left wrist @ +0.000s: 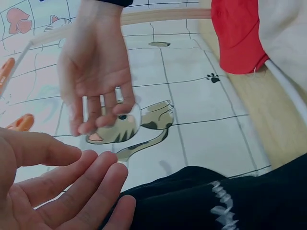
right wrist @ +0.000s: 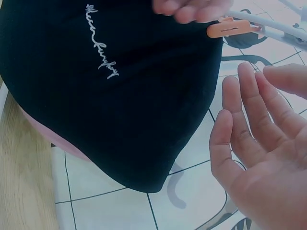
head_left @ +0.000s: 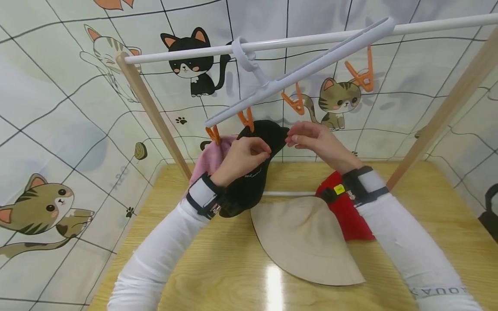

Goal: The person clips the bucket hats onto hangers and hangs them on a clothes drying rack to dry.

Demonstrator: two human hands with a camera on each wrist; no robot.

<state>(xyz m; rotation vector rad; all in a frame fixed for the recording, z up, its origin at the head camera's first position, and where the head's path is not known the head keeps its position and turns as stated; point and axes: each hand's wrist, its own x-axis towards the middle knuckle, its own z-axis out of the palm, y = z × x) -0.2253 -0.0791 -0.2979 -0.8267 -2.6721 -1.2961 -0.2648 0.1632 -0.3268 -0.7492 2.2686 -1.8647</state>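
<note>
A black hat (head_left: 253,181) with white script hangs from an orange clip (head_left: 247,119) on a light-blue hanger (head_left: 272,84). My left hand (head_left: 247,155) is in front of the hat, loosely bent, and the left wrist view shows nothing in its fingers (left wrist: 103,184). To the right, by the hat's pointed edge, my right hand (head_left: 317,140) has relaxed fingers; the right wrist view shows its bare palm (right wrist: 268,139) beside the black cloth (right wrist: 120,115). A pink hat (head_left: 212,160), partly hidden behind my left arm, hangs from the hanger's lower left clip (head_left: 213,134).
The tilted hanger hooks over a white rod (head_left: 311,41) between wooden posts (head_left: 155,114). Two more orange clips (head_left: 295,100) hang at its right. On the wooden table (head_left: 218,268) lie a beige hat (head_left: 307,237) and a red one (head_left: 354,220), partly under my right arm.
</note>
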